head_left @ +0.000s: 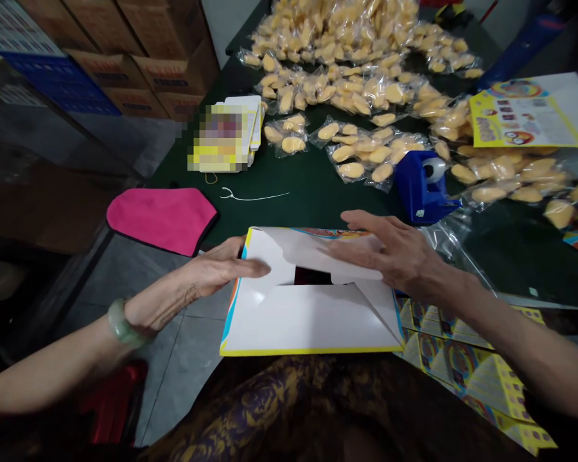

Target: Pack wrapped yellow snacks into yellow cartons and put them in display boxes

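A cardboard box (308, 314) lies in front of my body with its white flapped side up, its edges printed yellow, blue and orange. Between the flaps a dark gap shows near the middle. My left hand (231, 264) grips the box's left edge, thumb over the white flap and the other fingers mostly hidden behind. Slightly blurred, my right hand (390, 253) rests its stretched, spread fingers on the far flap (313, 253). Beyond the box to the right stands a blue tape dispenser (419, 189). A pink fabric piece with a dark edge (161, 218) lies to the left.
Many bagged yellow oval pieces (347, 83) cover the back of the dark green table (289, 173). A stack of printed cards or packs (231, 135) and a white tie (255, 197) lie nearer. Printed yellow packaging (462, 366) sits low right; brown cartons (168, 70) stand back left.
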### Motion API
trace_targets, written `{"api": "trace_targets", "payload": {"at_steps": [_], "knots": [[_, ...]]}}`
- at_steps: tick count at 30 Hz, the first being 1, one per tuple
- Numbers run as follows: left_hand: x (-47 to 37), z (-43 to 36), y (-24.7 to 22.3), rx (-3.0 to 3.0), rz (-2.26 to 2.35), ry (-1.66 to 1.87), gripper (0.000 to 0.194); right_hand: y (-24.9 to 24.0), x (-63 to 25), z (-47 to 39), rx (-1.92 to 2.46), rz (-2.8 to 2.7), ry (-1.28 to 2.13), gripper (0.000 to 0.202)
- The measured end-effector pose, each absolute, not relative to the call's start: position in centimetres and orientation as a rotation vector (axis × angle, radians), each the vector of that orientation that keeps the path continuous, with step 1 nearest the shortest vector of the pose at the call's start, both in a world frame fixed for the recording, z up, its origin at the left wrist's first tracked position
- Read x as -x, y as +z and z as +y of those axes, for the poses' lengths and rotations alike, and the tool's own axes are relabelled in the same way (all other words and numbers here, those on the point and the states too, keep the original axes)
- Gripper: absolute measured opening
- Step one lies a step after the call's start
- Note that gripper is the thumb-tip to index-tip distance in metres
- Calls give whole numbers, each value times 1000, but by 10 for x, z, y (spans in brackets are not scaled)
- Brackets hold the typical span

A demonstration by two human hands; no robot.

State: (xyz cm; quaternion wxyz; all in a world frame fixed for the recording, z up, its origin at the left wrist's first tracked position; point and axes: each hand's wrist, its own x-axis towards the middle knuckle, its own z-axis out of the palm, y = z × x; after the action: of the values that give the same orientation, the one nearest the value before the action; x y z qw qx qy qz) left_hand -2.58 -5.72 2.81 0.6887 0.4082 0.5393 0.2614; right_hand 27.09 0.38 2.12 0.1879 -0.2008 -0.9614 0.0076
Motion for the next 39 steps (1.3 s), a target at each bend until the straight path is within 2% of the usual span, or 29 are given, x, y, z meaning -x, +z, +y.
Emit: {"api": "trace_targets", "payload": {"at_steps": [3, 6, 8, 10, 13, 15, 20, 24, 28, 35, 39], "knots": [[26, -58, 27, -920, 1190, 585, 49, 31, -274, 2, 505, -2909, 125, 63], [24, -61, 27, -939, 1245, 666, 80, 35, -275, 0, 455, -2929, 411, 66], [24, -62, 26, -980, 1299, 740, 93, 32, -274, -1, 541, -2837, 427, 63], [23, -62, 24, -1084, 1335, 786, 88, 27, -271, -1, 649, -2725, 305, 52], [22, -56, 23, -1316, 1384, 867, 53, 22, -266, 3, 631, -2657, 87, 44], [21, -48, 26, -1388, 1414, 894, 37, 22, -262, 8, 590, -2647, 2, 41], [16, -26, 37, -1443, 1369, 776, 27, 23, -255, 22, 625, -2478, -3, 37], [16, -19, 34, -1377, 1206, 676, 37, 23, -257, 22, 490, -2549, -61, 45], [26, -22, 30, -1289, 1168, 595, 35, 33, -262, 11, 382, -2857, -224, 53], [40, -28, 43, -1162, 1015, 585, 59, 31, -250, -9, 668, -3032, -383, 68], [28, -25, 40, -1199, 1239, 526, 43, 35, -246, -8, 739, -3120, -280, 66]]}}
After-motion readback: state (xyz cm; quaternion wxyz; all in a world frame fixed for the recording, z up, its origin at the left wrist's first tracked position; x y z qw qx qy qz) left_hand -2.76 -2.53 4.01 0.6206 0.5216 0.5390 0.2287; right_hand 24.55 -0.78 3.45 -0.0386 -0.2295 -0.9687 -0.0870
